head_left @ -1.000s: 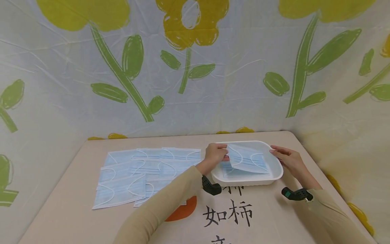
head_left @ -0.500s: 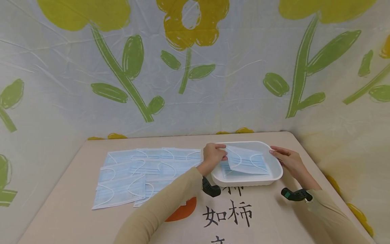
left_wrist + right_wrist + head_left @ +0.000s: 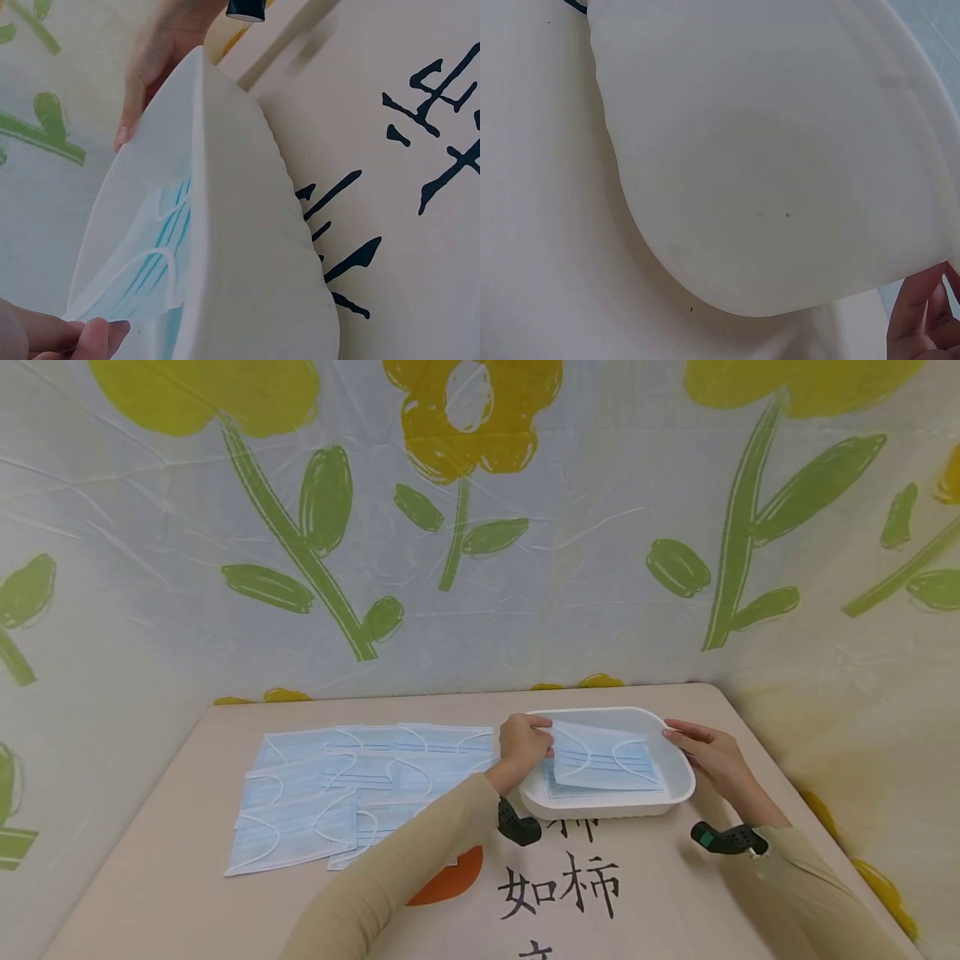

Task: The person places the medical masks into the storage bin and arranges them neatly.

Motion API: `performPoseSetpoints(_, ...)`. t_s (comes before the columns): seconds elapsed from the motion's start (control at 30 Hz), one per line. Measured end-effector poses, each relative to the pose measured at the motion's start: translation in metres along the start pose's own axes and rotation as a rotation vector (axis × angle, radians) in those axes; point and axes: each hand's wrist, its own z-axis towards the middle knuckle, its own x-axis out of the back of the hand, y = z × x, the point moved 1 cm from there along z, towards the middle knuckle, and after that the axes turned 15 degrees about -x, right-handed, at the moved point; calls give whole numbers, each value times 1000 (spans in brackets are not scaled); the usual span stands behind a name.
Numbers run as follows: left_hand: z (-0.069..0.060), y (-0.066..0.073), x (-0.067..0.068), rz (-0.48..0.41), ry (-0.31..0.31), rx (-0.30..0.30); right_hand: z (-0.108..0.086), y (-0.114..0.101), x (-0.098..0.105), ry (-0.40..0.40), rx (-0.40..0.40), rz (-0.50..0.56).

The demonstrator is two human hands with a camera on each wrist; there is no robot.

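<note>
In the head view a white tray [image 3: 600, 811] stands at the right of the table with blue masks inside. The left hand [image 3: 521, 752] pinches the left edge of the top mask [image 3: 600, 756], over the tray's left end. Thumb and finger meet on that mask's corner in the left wrist view, where its far end lies down in the tray [image 3: 247, 217]. The right hand [image 3: 712, 764] grips the tray's right rim, fingertips over the edge; the right wrist view shows its fingers [image 3: 915, 307] at the rim.
Several overlapping blue masks [image 3: 292, 831] lie flat on the table [image 3: 165, 827] left of the tray. Black characters [image 3: 558, 889] and an orange shape [image 3: 450, 877] mark the cloth in front. A flower-patterned curtain [image 3: 555, 610] hangs behind.
The left hand has shifted slightly left and the pinched mask has come lower and flatter over the one beneath. The right hand keeps its grip on the tray.
</note>
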Motion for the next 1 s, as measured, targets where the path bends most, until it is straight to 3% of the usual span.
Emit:
performPoseSetpoints(0.2,2,0,4,40,-6,10,0,0,-1,5,-3,-10)
performPoseSetpoints(0.5,-6,2,6,82,-73,-8,0,1,-1,-1,4,14)
performPoseSetpoints(0.67,-13,5,10,0,-90,-3,-1,1,-2,-6,6,9)
performPoseSetpoints(0.87,-18,11,23,-128,-119,-47,-1,0,-1,-16,28,25)
performPoseSetpoints(1.0,-22,8,31,-200,-132,-21,0,1,-2,-7,26,17)
